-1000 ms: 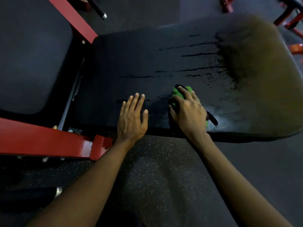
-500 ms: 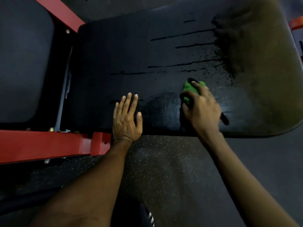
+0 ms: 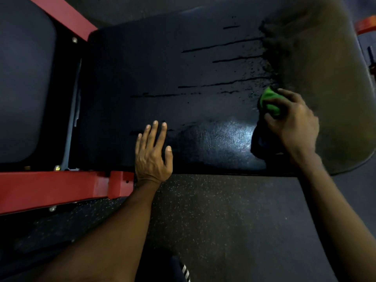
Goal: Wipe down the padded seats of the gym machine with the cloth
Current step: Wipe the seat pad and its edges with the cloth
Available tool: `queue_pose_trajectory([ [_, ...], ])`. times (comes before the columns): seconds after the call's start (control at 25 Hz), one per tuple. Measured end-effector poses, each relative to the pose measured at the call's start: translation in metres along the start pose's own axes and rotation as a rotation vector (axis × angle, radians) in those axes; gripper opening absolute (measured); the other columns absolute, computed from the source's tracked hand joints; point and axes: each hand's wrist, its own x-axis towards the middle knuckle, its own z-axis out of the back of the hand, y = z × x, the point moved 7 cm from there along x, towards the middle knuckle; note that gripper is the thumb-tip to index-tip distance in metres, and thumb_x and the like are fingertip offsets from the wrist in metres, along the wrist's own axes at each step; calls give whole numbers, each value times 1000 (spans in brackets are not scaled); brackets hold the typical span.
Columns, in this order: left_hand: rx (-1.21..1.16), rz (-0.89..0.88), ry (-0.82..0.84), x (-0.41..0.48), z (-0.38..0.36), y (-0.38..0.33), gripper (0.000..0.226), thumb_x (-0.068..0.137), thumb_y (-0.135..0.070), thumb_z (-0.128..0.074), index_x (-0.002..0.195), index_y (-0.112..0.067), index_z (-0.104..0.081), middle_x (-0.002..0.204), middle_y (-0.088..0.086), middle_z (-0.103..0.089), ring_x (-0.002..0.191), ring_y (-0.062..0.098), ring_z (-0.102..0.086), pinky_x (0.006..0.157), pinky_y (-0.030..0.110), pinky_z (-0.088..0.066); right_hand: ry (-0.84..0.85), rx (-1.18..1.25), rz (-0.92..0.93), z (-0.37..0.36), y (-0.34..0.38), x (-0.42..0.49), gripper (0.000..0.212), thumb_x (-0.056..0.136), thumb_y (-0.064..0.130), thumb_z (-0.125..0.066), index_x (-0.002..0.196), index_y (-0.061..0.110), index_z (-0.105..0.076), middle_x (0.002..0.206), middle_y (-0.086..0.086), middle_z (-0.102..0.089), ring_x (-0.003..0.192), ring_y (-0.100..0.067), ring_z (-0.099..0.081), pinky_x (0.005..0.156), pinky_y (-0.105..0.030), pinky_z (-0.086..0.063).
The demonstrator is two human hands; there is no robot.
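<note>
A wide black padded seat (image 3: pixel 162 68) fills the upper middle, with wet streaks and drips across it and a duller patch at its right end. My right hand (image 3: pixel 293 123) grips a bunched green cloth (image 3: pixel 269 101) and presses it on the pad's right part, beside the dull patch. My left hand (image 3: pixel 152 151) lies flat on the pad's near edge, fingers straight and spread. A second dark pad (image 3: pixel 22 82) sits at the far left.
Red steel frame bars run along the near left (image 3: pixel 57 188) and diagonally at the top left (image 3: pixel 67 17). A metal bracket (image 3: pixel 72 123) fills the gap between the two pads. Speckled rubber floor (image 3: pixel 223 220) lies below. More red frame shows at the top right (image 3: pixel 366 25).
My right hand has slid the green cloth rightwards across the pad, leaving a wiped shiny patch behind it. My left hand has stayed flat on the near edge.
</note>
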Motion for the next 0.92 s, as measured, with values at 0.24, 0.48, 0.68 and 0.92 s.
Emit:
queue_pose_trajectory([
  [0.24, 11, -5, 2, 0, -2, 1, 61, 101, -39, -28, 158, -17, -35, 165, 7, -30, 154, 25, -22, 126, 49, -15, 43, -49, 194, -61, 82, -17, 31, 89, 24, -68, 120, 24, -70, 152, 3, -49, 125, -31, -57, 88, -43, -55],
  [0.48, 21, 0, 12, 0, -2, 1, 61, 101, -40, -28, 158, -17, -35, 165, 7, -30, 154, 25, -22, 125, 50, -16, 134, -42, 360, -66, 89, -16, 31, 89, 28, -65, 119, 33, -70, 149, 13, -49, 122, -24, -59, 84, -38, -53],
  [0.68, 15, -2, 3, 0, -3, 1, 62, 101, -40, -28, 158, -18, -35, 165, 6, -29, 155, 24, -22, 126, 49, -16, -13, -42, 47, -10, 11, 14, 31, 87, 26, -68, 118, 30, -73, 146, 13, -52, 110, -30, -64, 84, -39, -49],
  [0.92, 12, -5, 18, 2, -4, 0, 60, 102, -40, -30, 158, -19, -36, 165, 4, -30, 154, 23, -22, 126, 48, -16, -13, -76, 193, -67, 86, 0, 28, 89, 26, -64, 116, 26, -70, 142, 7, -54, 116, -27, -61, 81, -36, -53],
])
